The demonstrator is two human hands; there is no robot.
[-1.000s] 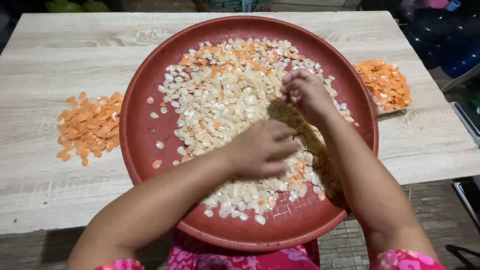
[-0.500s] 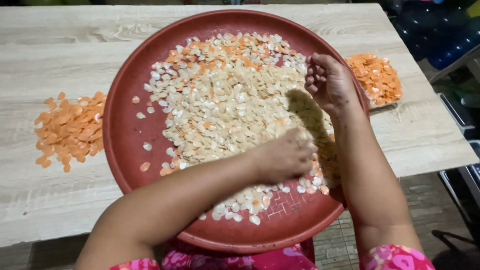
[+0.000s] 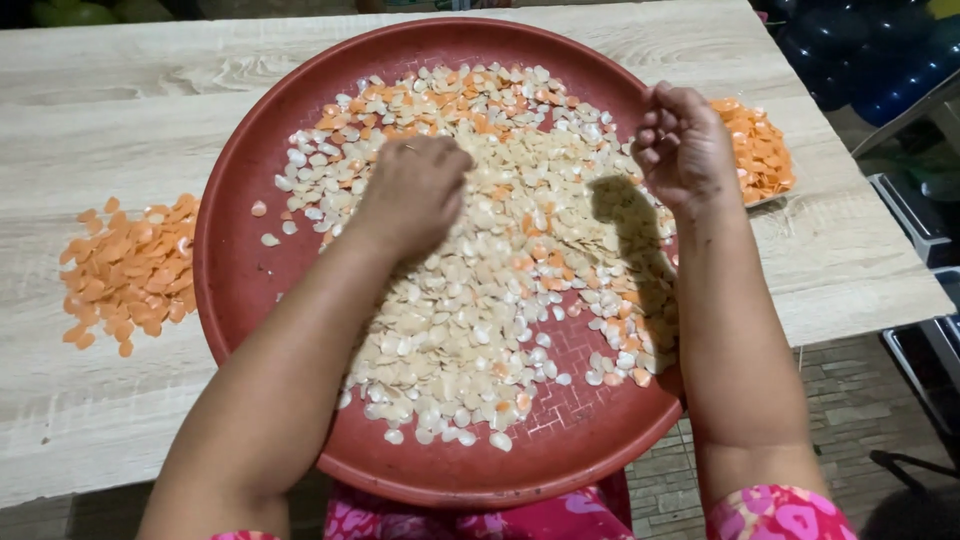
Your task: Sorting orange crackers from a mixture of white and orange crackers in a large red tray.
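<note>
On the pale wooden table [image 3: 120,420] a round red tray [image 3: 250,300] holds a spread of white and orange chips [image 3: 470,310], the left hand [image 3: 415,190] resting curled on them, the right hand [image 3: 685,145] lifted at the tray's right rim, fingers loosely bunched, possibly pinching chips, nearest the orange pile [image 3: 760,150].

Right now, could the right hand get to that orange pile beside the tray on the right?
Probably yes: the right hand is raised at the red tray's right rim, and the orange pile lies just beyond, nothing between.
</note>
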